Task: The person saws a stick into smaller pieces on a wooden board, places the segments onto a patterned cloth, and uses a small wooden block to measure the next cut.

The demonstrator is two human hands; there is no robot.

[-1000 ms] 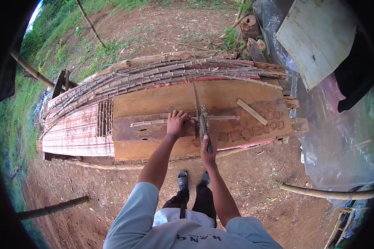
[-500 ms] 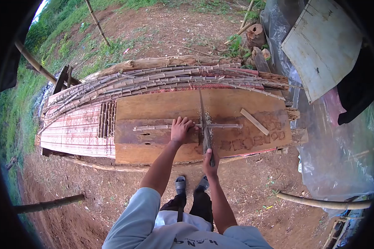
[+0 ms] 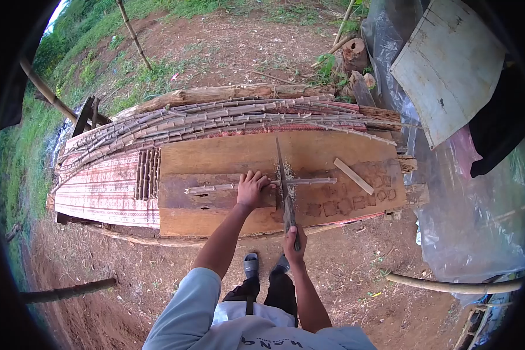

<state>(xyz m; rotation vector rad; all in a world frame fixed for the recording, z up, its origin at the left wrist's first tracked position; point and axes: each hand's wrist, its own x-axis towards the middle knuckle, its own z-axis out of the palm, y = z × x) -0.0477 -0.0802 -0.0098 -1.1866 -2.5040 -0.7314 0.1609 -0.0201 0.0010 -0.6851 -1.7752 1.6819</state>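
Observation:
A knobbly cut stem (image 3: 207, 188) lies crosswise on the wooden board (image 3: 239, 153). My left hand (image 3: 254, 189) is closed around it, pressing it down just left of the saw. In my right hand (image 3: 295, 240) is the handle of a handsaw (image 3: 283, 175), at the board's near edge. The saw blade lies across the stem and points away from me, its tip over the far part of the board. Pale sawdust (image 3: 291, 191) is scattered beside the blade. My fingers hide part of the stem.
Long knobbly stems (image 3: 227, 119) lie along the table's far side. Several short cut pieces (image 3: 147, 174) are lined up on the patterned cloth (image 3: 99, 198) at left. A flat wooden strip (image 3: 354, 176) rests on the board's right. Plastic sheeting (image 3: 466, 233) hangs at right.
My right hand has drawn the saw a little toward me across the stem. My left hand keeps its place on the stem. The whole view has shifted slightly.

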